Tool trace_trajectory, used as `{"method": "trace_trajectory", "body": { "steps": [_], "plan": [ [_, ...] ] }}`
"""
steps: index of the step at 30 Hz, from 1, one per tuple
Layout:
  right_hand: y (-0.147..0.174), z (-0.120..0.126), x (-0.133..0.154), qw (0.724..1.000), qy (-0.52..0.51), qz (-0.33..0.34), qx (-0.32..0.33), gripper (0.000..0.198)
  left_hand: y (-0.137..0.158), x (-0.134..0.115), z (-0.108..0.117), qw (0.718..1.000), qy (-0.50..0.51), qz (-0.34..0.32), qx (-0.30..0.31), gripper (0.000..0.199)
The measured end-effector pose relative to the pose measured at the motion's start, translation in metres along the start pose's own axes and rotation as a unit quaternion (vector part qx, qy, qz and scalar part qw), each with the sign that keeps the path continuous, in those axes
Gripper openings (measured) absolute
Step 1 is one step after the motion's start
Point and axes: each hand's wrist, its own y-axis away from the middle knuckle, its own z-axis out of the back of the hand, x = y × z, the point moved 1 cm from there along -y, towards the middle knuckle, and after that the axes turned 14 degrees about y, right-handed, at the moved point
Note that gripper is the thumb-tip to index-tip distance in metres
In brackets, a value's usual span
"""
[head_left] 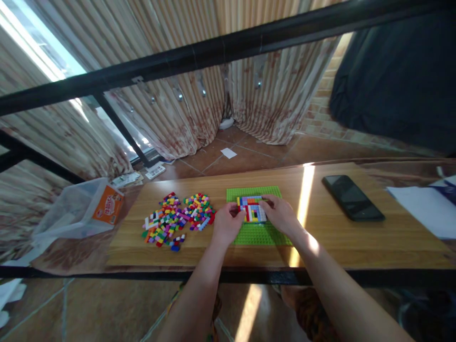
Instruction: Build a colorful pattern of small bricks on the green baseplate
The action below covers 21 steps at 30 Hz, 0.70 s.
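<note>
A green studded baseplate (pixel 261 236) lies on the wooden table. On it sits a low block of multicoloured toy bricks (pixel 254 209), with red, white, yellow, blue and lilac pieces showing. My left hand (pixel 227 224) closes its thumb and fingers at the left edge of this brick build. At the opposite edge, my right hand (pixel 280 213) has its curled fingers and thumb against the build. Whether either hand has a separate small brick in its fingertips is too small to make out. Loose toy bricks (pixel 167 221) lie in a spread pile to the left.
A black phone (pixel 352 197) rests on the right part of the wooden table (pixel 331 242), near white paper (pixel 423 209). At the left stands a clear plastic box (pixel 74 209) with an orange label. A dark metal rail (pixel 199 54) crosses beyond the table, before striped curtains (pixel 185 109).
</note>
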Motion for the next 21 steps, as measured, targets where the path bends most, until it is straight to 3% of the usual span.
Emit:
{"method": "trace_trajectory", "body": {
  "steps": [5, 9, 13, 21],
  "plan": [
    [0.001, -0.003, -0.002, 1.0, 0.006, 0.007, -0.014, 0.035, 0.003, 0.003, -0.006, 0.999, -0.004, 0.004, -0.037, 0.018],
    [0.0, -0.012, -0.011, 1.0, -0.016, 0.012, -0.022, 0.039, 0.005, 0.004, -0.012, 0.996, -0.064, 0.015, -0.058, 0.015],
    [-0.006, -0.02, -0.02, 0.999, -0.016, 0.018, -0.031, 0.044, 0.005, 0.008, -0.014, 0.993, -0.09, 0.024, -0.067, 0.026],
    [-0.013, -0.02, -0.019, 0.998, 0.005, 0.055, -0.022, 0.047, 0.015, 0.007, -0.021, 0.991, -0.076, 0.028, -0.107, 0.027]
  ]
}}
